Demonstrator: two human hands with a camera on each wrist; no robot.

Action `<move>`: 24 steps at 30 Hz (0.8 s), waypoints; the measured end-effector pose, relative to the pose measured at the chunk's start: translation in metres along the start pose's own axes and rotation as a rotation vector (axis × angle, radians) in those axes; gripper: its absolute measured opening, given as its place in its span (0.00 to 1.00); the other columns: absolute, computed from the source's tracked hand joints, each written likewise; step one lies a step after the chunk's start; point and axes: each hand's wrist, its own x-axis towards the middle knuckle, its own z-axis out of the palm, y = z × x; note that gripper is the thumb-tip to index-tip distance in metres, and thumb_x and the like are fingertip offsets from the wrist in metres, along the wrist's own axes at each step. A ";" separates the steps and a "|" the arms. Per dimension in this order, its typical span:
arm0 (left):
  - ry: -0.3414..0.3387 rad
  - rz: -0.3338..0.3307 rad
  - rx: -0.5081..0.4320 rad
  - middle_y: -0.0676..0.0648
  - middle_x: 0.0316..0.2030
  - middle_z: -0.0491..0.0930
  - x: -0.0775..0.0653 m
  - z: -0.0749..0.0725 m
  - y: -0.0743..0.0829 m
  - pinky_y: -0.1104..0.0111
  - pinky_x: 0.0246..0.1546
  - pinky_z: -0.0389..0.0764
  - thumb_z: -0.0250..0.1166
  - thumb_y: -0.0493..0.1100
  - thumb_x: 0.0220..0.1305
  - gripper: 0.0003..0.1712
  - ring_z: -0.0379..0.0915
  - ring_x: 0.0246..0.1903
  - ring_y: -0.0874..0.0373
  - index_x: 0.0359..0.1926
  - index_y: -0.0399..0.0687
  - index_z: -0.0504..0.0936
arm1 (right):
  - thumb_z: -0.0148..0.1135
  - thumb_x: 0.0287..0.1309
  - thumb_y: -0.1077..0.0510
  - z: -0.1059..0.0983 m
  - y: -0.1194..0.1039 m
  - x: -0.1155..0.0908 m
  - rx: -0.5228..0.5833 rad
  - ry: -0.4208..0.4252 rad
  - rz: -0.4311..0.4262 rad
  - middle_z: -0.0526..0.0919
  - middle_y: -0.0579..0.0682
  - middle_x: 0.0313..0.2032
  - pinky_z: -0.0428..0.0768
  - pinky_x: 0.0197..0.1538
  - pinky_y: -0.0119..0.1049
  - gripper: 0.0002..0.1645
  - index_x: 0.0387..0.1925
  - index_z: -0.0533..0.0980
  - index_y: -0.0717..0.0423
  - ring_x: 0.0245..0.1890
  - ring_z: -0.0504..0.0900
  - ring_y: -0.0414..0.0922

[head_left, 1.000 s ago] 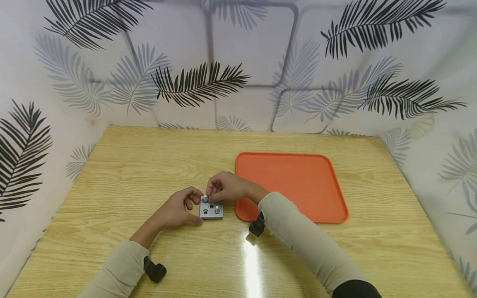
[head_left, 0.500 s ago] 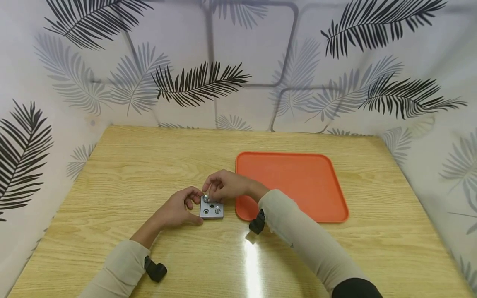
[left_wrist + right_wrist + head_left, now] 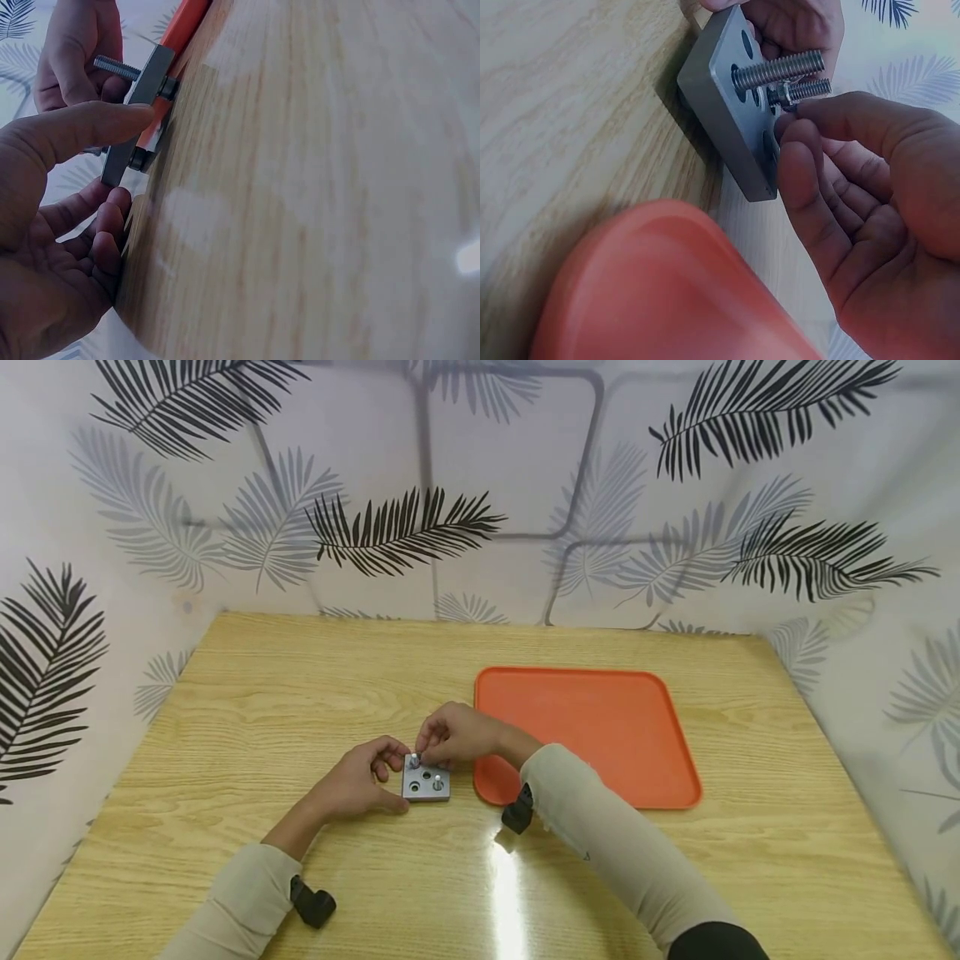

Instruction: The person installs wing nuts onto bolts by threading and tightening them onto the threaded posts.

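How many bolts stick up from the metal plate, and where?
2. One bolt, bearing a nut, is at the plate's far-left corner, beside the right hand; another bolt is at its near-right corner. None seems hidden.

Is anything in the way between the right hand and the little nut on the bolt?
Nothing I can see. The right hand is right up at the nut. The other bolt on the metal plate stands to one side, not between them.

leaf-printed sheeting [image 3: 525, 572] bounded a wood-grain table [image 3: 315, 677] on three sides, marking a screened-off workspace; the kind of building was unclear.
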 end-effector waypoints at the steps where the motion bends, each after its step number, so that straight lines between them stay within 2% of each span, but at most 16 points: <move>1: 0.000 0.001 0.002 0.45 0.44 0.72 0.000 0.000 0.000 0.71 0.38 0.69 0.80 0.36 0.44 0.36 0.64 0.38 0.54 0.55 0.41 0.74 | 0.63 0.62 0.66 0.000 0.000 -0.001 0.006 0.000 0.010 0.85 0.51 0.27 0.79 0.30 0.28 0.06 0.39 0.82 0.66 0.22 0.78 0.34; 6: 0.000 -0.005 0.011 0.45 0.44 0.72 0.000 -0.001 0.001 0.71 0.39 0.69 0.80 0.36 0.45 0.36 0.64 0.38 0.54 0.56 0.41 0.74 | 0.63 0.62 0.67 -0.001 -0.001 -0.003 0.065 -0.017 0.026 0.85 0.50 0.26 0.79 0.29 0.28 0.06 0.40 0.81 0.66 0.22 0.79 0.36; 14: -0.002 -0.014 0.010 0.45 0.44 0.72 0.000 -0.002 0.002 0.70 0.39 0.69 0.80 0.37 0.45 0.36 0.64 0.38 0.54 0.55 0.42 0.74 | 0.62 0.60 0.69 -0.001 -0.001 0.001 0.011 -0.018 -0.045 0.81 0.51 0.35 0.77 0.34 0.26 0.19 0.54 0.76 0.63 0.28 0.77 0.36; 18: -0.003 -0.011 0.012 0.44 0.44 0.72 0.000 -0.001 0.002 0.70 0.39 0.69 0.80 0.37 0.45 0.34 0.64 0.39 0.54 0.53 0.42 0.73 | 0.62 0.59 0.69 0.001 -0.003 0.002 -0.033 -0.042 -0.066 0.82 0.51 0.33 0.77 0.35 0.25 0.17 0.52 0.79 0.62 0.27 0.76 0.35; 24: -0.001 -0.003 0.012 0.44 0.44 0.72 0.000 -0.001 0.001 0.71 0.39 0.70 0.80 0.37 0.45 0.36 0.64 0.38 0.54 0.55 0.41 0.73 | 0.60 0.59 0.68 0.002 -0.004 -0.001 -0.120 -0.018 -0.079 0.83 0.51 0.30 0.75 0.35 0.23 0.13 0.46 0.80 0.62 0.28 0.75 0.32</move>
